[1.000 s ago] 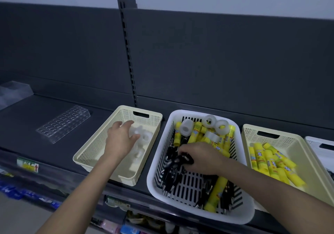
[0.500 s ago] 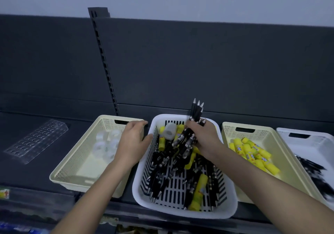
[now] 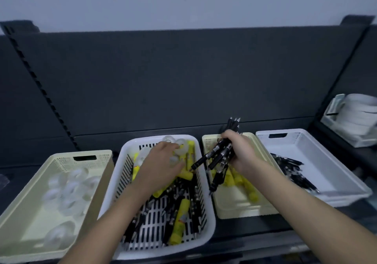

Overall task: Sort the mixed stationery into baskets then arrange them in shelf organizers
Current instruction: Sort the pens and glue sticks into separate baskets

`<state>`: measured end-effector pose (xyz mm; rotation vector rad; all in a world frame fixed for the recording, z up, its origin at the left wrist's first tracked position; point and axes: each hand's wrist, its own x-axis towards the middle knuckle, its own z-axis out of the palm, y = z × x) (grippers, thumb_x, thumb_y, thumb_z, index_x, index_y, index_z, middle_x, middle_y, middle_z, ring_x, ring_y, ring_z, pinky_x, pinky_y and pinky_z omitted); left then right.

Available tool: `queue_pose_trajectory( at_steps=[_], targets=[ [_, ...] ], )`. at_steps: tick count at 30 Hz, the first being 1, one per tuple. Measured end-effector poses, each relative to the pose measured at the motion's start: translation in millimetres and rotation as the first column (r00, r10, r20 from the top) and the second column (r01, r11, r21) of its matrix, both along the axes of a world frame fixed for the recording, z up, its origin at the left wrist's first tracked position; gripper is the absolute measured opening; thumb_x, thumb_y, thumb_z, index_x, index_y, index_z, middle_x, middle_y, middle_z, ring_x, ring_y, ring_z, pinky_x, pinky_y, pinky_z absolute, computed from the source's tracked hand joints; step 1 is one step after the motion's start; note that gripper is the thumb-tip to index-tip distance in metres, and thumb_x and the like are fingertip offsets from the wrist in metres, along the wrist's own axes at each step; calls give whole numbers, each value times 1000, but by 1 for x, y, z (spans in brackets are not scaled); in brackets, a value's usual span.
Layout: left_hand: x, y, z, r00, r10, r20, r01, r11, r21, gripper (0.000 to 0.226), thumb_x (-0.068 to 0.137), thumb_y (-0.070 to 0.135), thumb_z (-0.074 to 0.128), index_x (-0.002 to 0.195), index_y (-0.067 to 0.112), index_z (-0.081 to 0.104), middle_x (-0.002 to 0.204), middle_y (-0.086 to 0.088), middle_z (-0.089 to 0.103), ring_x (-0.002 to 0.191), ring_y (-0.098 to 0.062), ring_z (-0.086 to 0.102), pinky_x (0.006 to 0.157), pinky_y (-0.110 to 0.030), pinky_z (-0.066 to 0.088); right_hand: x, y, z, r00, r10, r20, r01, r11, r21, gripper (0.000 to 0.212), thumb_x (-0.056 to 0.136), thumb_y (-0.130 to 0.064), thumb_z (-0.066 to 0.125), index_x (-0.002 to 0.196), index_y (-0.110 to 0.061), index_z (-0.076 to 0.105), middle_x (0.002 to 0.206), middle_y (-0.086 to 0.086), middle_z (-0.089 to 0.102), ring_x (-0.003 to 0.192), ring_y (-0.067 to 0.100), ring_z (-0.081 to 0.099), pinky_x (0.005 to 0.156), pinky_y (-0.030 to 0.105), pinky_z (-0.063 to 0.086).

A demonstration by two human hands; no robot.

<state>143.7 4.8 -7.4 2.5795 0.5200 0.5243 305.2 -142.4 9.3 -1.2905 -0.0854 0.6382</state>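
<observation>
A white slotted basket (image 3: 130,249) in the middle holds mixed black pens, yellow glue sticks (image 3: 180,222) and clear tape rolls (image 3: 180,149). My left hand (image 3: 161,166) reaches into its far end, fingers down among the tape rolls; whether it holds one is hidden. My right hand (image 3: 239,151) grips a bundle of black pens (image 3: 219,155) above the cream basket (image 3: 234,208) that holds glue sticks. Left of the middle basket, a cream basket (image 3: 67,162) holds tape rolls. At the right, a white basket (image 3: 330,163) holds black pens (image 3: 291,171).
All the baskets stand in a row on a dark shelf with a dark back panel (image 3: 183,80). A slotted upright (image 3: 40,88) runs along the left. A clear holder with white stacked items (image 3: 355,118) sits on the shelf at the far right.
My right hand has carried the pen bundle rightward, from over the middle basket to over the glue-stick basket. My left hand has moved from the tape basket's rim into the middle basket's far end.
</observation>
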Motion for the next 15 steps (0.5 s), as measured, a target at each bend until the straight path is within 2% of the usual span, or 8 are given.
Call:
queue_pose_trajectory(
  at_steps=[3, 7, 9, 11, 15],
  targets=[
    [30, -25, 3, 998, -55, 7, 55, 998, 32, 49, 85, 31, 65, 130, 14, 56, 128, -3, 53, 123, -17, 45, 96, -18, 30, 34, -33, 8, 999, -41, 9, 41, 999, -25, 11, 78, -9, 61, 85, -6, 54, 67, 10, 57, 57, 25, 62, 62, 36, 51],
    [68, -61, 5, 994, -112, 8, 112, 993, 26, 52, 85, 34, 66, 133, 18, 53, 131, 0, 50, 124, -14, 43, 95, -19, 32, 81, -80, 18, 996, -62, 66, 66, 995, -75, 15, 76, -7, 62, 87, -6, 51, 66, 12, 54, 49, 23, 58, 58, 35, 51],
    [88, -78, 4, 992, -125, 13, 125, 992, 6, 51, 86, 32, 66, 133, 19, 52, 132, 0, 49, 124, -14, 43, 94, -18, 32, 103, -102, 21, 991, -76, 108, 89, 989, -120, 18, 77, -5, 62, 89, -4, 49, 58, 10, 55, 47, 22, 57, 53, 35, 52],
    [104, -93, 3, 991, -134, 4, 134, 991, 9, 51, 86, 30, 64, 134, 18, 52, 133, 0, 49, 124, -13, 43, 96, -18, 31, 125, -122, 23, 982, -92, 162, 123, 974, -190, 13, 76, -3, 62, 83, -4, 50, 54, 8, 51, 45, 23, 57, 49, 33, 51],
    [127, -114, -2, 993, -120, -17, 120, 993, -9, 51, 86, 29, 63, 135, 20, 50, 133, 2, 48, 123, -13, 44, 93, -17, 32, 164, -152, 19, 937, -108, 333, 233, 902, -363, 15, 72, -5, 63, 64, -11, 52, 58, 5, 50, 50, 22, 54, 55, 32, 45]
  ],
)
